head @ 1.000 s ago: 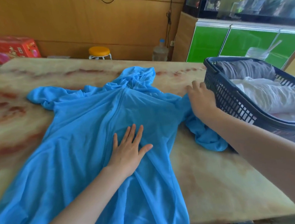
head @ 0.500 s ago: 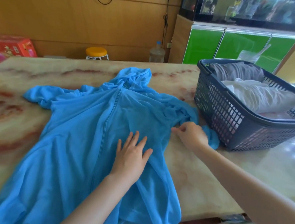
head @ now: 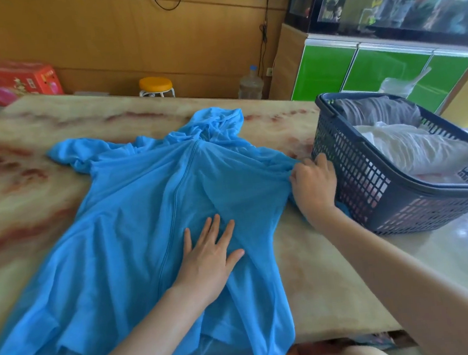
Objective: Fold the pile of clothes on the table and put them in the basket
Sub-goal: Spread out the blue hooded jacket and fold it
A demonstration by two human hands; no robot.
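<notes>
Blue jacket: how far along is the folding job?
Done: grey garment and white garment lie in the basket. In hand: blue jacket spread on the table, unfolded; left hand presses flat on it, right hand grips its shoulder by the basket. Left: fold it, then basket it.

Left hand (head: pixel 209 260) and right hand (head: pixel 314 183) are bare, as are both forearms, entering from seven and four o'clock.
</notes>
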